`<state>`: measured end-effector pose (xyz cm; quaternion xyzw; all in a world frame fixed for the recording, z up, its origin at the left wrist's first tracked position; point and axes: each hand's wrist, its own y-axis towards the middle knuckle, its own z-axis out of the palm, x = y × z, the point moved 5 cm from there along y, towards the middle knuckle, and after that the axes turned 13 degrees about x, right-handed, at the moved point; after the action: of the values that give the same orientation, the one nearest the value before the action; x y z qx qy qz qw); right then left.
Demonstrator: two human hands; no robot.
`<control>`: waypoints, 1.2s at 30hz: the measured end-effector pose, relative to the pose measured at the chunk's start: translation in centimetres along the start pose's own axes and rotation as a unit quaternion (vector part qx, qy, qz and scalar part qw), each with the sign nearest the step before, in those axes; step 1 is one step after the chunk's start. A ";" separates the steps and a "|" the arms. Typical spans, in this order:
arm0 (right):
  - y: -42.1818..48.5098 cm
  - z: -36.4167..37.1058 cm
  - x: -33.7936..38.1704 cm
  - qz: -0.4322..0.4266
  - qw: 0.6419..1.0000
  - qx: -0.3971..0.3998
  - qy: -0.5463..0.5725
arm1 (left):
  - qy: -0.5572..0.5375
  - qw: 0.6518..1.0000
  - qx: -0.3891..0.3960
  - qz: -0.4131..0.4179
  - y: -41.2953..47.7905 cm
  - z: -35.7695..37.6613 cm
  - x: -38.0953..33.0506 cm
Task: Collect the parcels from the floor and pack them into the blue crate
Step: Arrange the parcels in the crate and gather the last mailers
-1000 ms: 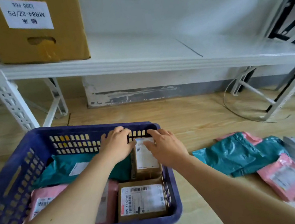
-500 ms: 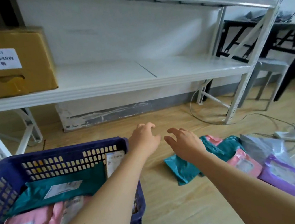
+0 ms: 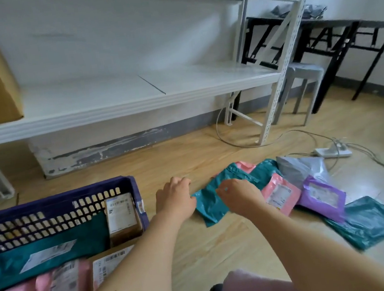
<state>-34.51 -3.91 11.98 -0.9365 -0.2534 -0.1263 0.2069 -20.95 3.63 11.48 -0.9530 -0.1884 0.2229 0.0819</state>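
The floor [image 3: 199, 154] holds parcels [image 3: 369, 221], blue crate [image 3: 53, 201].

Left hand [image 3: 175, 200] and right hand [image 3: 241, 194] gone from the blue slotted plastic crate [image 3: 53, 201], now at the crumpled teal plastic mailer [image 3: 210, 206] on the floor, right hand upon it

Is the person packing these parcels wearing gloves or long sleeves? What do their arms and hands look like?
No gloves: the left hand and right hand are bare, and so are both forearms as far as they show, with no sleeve or cuff in view. No watch, bracelet or ring is visible. The only clothing seen is a mauve garment at the bottom edge.
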 end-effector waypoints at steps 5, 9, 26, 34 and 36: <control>-1.6 -1.4 -2.8 0.034 0.999 -0.014 -0.040 | 0.043 0.998 0.008 0.046 -0.2 0.7 -3.1; -1.7 -1.4 -5.7 0.072 0.996 -0.009 -0.051 | 0.071 0.994 0.039 0.068 -0.5 1.3 -3.3; 7.4 -0.5 -13.6 0.109 0.993 -0.001 0.038 | 0.022 0.995 0.093 0.007 9.3 7.3 -3.3; 16.0 7.7 -13.2 0.088 0.981 0.058 0.163 | -0.098 0.983 0.134 -0.074 17.1 13.7 1.1; 17.9 9.2 -13.2 0.086 0.978 0.073 0.176 | -0.149 0.973 0.137 -0.107 19.0 15.0 2.5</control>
<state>-34.93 -19.38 -6.47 -0.9004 -0.1401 -0.2519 0.3259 -19.56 -11.67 -7.35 -0.8630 -0.2672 0.3763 0.2056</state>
